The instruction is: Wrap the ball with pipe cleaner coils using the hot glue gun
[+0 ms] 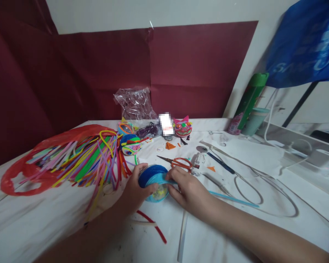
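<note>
My left hand (136, 190) grips a round ball (153, 171) wrapped in dark and light blue fuzzy strips, with a clear patch showing yellow inside. A light blue pipe cleaner (233, 198) is pinched between the thumb and fingers of my right hand (186, 187), against the ball's right side. Its free length trails out to the right beneath my wrist. Just behind my right hand lie orange-handled scissors (181, 163), blades pointing left. A white glue gun (212, 179) rests to the right, with its cord looping away.
Left, an open red plastic bag (9, 182) holds many coloured pipe cleaners (82, 160). Decorated balls (183, 128) stand at the back beside crinkled clear plastic (135, 104). A dark-handled cutter (220, 162), orange scraps (170, 145) and a red pipe cleaner (160, 233) lie about.
</note>
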